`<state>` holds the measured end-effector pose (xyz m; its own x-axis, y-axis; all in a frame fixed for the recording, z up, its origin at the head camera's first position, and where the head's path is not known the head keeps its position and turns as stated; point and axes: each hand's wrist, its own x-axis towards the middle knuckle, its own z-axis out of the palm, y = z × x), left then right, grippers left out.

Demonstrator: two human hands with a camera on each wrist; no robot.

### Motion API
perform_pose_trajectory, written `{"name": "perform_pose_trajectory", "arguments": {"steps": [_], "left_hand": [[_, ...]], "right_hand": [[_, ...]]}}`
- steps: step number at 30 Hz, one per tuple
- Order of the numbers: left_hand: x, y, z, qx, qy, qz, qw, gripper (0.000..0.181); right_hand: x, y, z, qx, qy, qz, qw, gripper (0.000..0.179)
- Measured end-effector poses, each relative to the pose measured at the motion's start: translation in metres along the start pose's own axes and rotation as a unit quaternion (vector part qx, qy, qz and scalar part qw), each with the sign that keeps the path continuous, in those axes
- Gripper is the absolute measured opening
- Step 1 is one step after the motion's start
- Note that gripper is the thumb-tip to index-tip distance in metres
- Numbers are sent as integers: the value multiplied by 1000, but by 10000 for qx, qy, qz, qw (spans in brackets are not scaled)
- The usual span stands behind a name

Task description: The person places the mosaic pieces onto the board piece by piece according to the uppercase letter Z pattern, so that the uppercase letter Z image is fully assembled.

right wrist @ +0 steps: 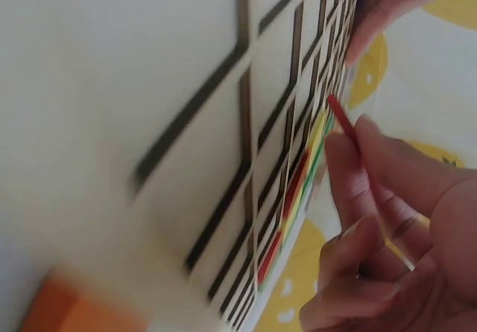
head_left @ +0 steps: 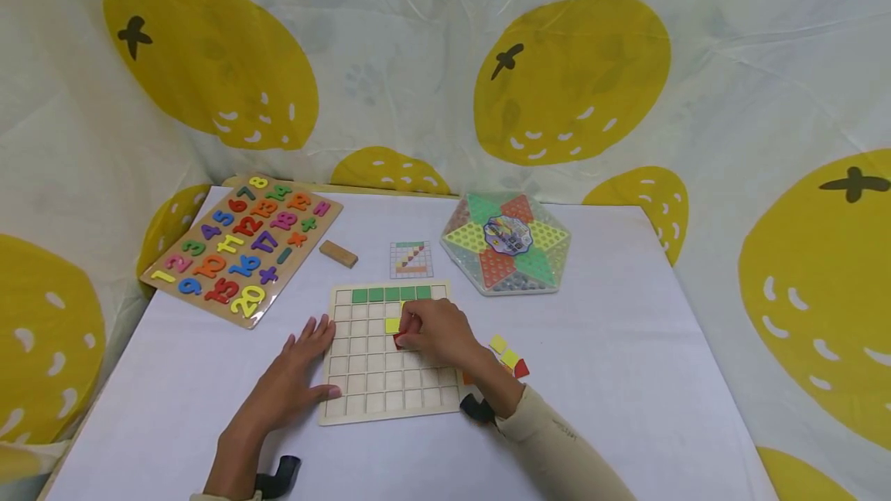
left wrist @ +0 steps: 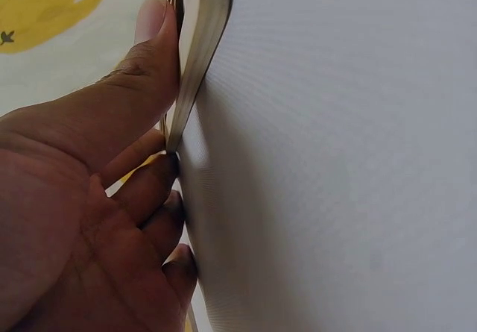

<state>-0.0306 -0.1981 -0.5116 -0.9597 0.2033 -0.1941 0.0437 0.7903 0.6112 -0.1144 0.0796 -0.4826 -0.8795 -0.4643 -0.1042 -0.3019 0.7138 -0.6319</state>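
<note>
A wooden grid board (head_left: pixel 376 404) lies on the white table, with a row of green square tiles (head_left: pixel 392 294) near its far edge. Below that row sits a yellow tile (head_left: pixel 393 325). My right hand (head_left: pixel 440 331) is over the middle of the board and pinches a thin red tile (right wrist: pixel 343 119) between thumb and fingertip. More red tiles (right wrist: pixel 294 186) show in the grid in the right wrist view. My left hand (head_left: pixel 295 369) rests at the board's left edge, fingers spread, its thumb (left wrist: pixel 153 37) on the rim.
Loose yellow tiles (head_left: pixel 510 358) and a red tile (head_left: pixel 521 368) lie right of the board, partly behind my right wrist. Beyond the board are a pattern card (head_left: pixel 411 260), a wooden block (head_left: pixel 339 253), a number puzzle (head_left: pixel 244 246) and a hexagonal star-patterned game board (head_left: pixel 506 246).
</note>
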Motion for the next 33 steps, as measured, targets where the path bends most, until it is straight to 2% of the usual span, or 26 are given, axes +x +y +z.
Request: {"name": "perform_pose_trajectory", "arguments": {"steps": [9, 14, 22, 26, 33], "left_hand": [[0, 1, -1, 45, 23, 34, 10000, 113], [0, 0, 0, -8, 21, 37, 10000, 113], [0, 1, -2, -41, 46, 53, 10000, 112], [1, 2, -2, -46, 37, 58, 10000, 113], [2, 2, -1, -16, 3, 4, 10000, 113]], "right_hand": [[9, -16, 14, -708, -7, 352, 9969, 32], [8, -15, 12, -657, -38, 302, 9974, 29], [-7, 4, -13, -248, 15, 264, 9993, 14], [-20, 20, -30, -192, 65, 500, 9985, 15], [-44, 54, -54, -284, 463, 915, 9943, 21]]}}
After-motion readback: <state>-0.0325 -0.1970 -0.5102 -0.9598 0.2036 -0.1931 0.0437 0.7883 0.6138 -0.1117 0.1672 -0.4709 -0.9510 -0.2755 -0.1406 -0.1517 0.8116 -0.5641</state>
